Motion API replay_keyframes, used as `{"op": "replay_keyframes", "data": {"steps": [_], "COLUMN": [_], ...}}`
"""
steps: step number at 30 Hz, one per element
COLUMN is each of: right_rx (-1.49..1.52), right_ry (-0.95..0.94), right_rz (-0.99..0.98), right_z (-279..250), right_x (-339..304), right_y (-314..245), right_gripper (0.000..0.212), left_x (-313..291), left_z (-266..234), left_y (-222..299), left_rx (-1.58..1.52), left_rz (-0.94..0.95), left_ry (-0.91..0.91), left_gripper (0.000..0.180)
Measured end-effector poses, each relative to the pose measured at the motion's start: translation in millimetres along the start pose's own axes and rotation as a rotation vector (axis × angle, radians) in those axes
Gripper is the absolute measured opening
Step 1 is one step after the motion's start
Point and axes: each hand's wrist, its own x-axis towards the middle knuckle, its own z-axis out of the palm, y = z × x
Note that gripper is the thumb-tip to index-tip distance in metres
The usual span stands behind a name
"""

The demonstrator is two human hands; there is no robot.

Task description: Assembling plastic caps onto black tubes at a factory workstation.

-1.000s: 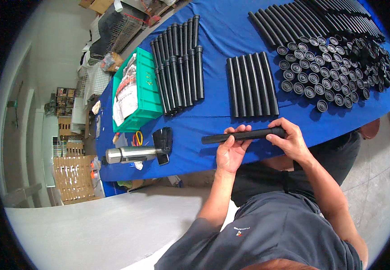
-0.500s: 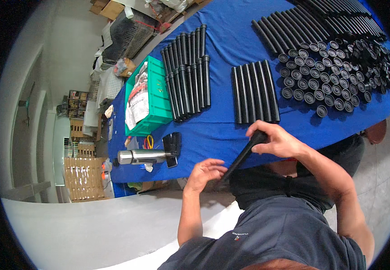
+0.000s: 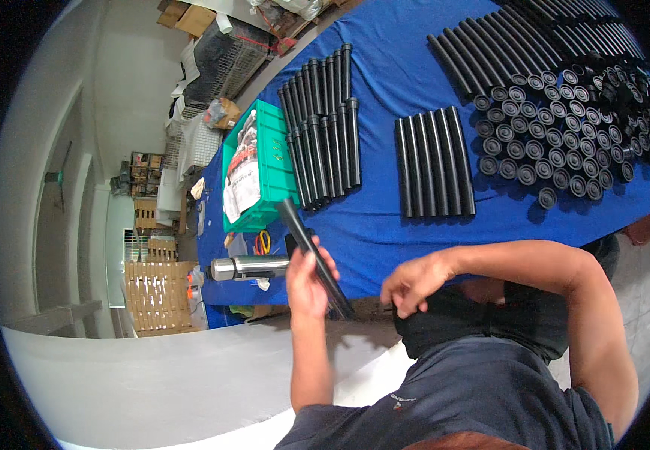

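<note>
A black tube (image 3: 297, 223) slants across my left hand (image 3: 308, 289), whose fingers are closed around its middle. One end points up toward the green crate, and the other points down toward the table's front edge. My right hand (image 3: 416, 283) is apart from the tube, near the front edge, with loosely bent fingers and nothing visible in them. Beyond it, several plain black tubes (image 3: 436, 161) lie side by side on the blue cloth (image 3: 377, 187). At the left, several black tubes with wider collared ends (image 3: 329, 154) lie in two overlapping rows.
Round black caps or tube ends (image 3: 546, 139) are clustered at the right, with long black tubes (image 3: 497, 45) behind. A green crate (image 3: 274, 161) holds printed paper or bags. Closer in are a steel flask (image 3: 246, 268) and a yellow-orange looped item (image 3: 263, 241).
The tube has passed from my right hand into my left and has swung to point up and left. My right hand has let go and dropped lower. The view has shifted slightly.
</note>
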Motion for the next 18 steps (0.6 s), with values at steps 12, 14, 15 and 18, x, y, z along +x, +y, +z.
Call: {"op": "replay_keyframes", "data": {"steps": [12, 14, 15, 18], "right_rx": [0.138, 0.113, 0.119, 0.097], "right_ry": [-0.163, -0.157, -0.147, -0.192], "right_rz": [-0.025, -0.017, -0.026, -0.039], "right_z": [-5.4, -4.7, -7.9, -3.2], "right_x": [-5.3, -6.6, -10.8, -1.8], "right_y": [23.7, 19.1, 27.4, 22.4], "right_gripper": [0.049, 0.048, 0.047, 0.045], "left_x": [292.7, 350.5, 365.2, 433.5], "left_z": [122.7, 133.5, 164.0, 145.0], "left_y": [86.9, 96.4, 79.5, 88.6], "left_rx": [0.768, 0.910, 0.917, 1.188], "left_rz": [0.389, 0.326, 0.383, 0.299], "left_ry": [-0.085, -0.081, -0.011, 0.182], "left_gripper": [0.050, 0.061, 0.058, 0.052]}}
